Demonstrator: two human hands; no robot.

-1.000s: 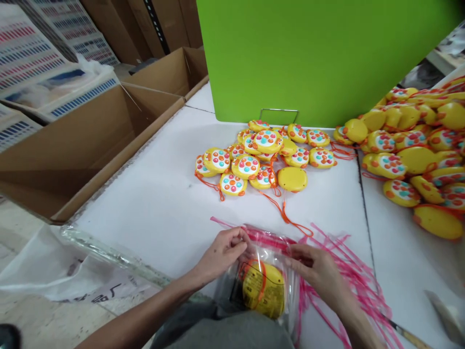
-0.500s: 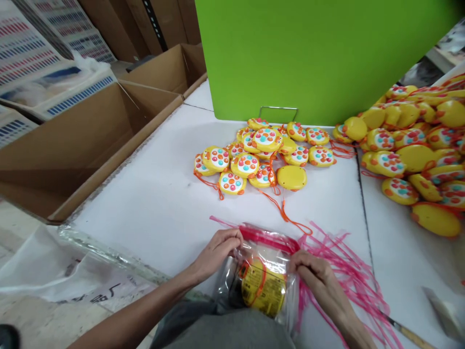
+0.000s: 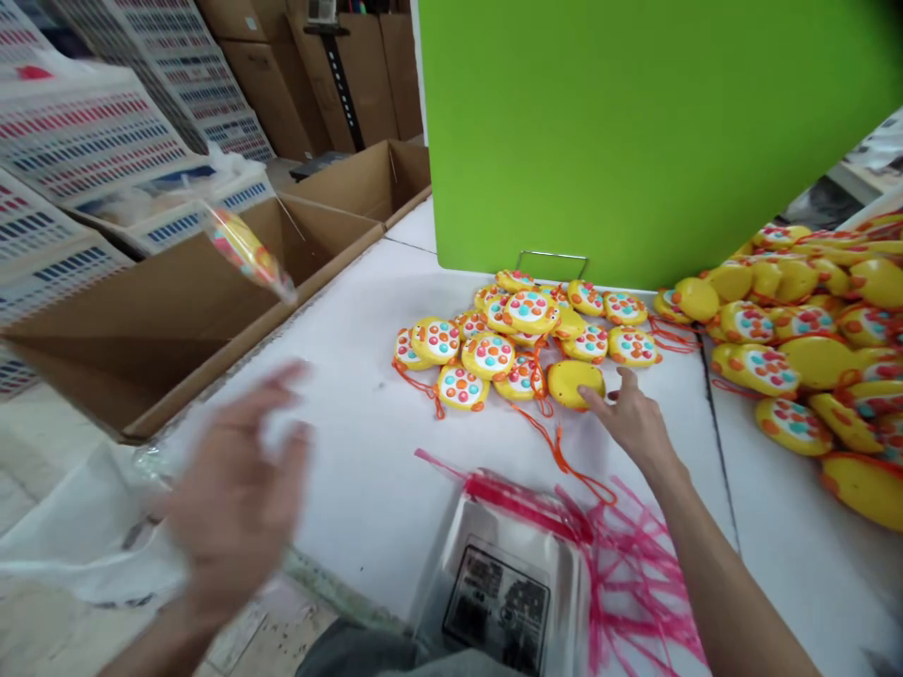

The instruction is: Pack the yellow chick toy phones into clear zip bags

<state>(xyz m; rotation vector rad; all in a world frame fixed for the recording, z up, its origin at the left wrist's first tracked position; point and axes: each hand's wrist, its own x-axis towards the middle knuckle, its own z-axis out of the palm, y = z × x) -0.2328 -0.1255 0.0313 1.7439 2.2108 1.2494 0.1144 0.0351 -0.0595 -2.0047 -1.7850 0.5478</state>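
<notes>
Left hand: the left hand (image 3: 236, 494) is blurred, low near the left edge of the tabletop (image 3: 331, 414), fingers spread and holding nothing.
Bagged toy: a bagged yellow toy (image 3: 244, 249) is in the air over the open cardboard box (image 3: 141, 320) beside the left edge, apart from both hands; it may hit the box wall and drop outside.
Right hand: the right hand (image 3: 635, 423) reaches to the middle of the tabletop, fingers loosely spread, fingertips touching a face-down yellow toy (image 3: 575, 381) at the near side of the small toy pile (image 3: 522, 334); nothing is pinched.
Cord risk: an orange cord (image 3: 564, 461) runs from the pile toward the near edge; lifting one toy could drag its neighbours.
Bags: the stack of clear bags with pink strips (image 3: 522, 564) lies at the near edge; a sleeve or a cord could sweep it off.
Big pile: the large toy pile (image 3: 811, 329) at the right edge may slide.
</notes>
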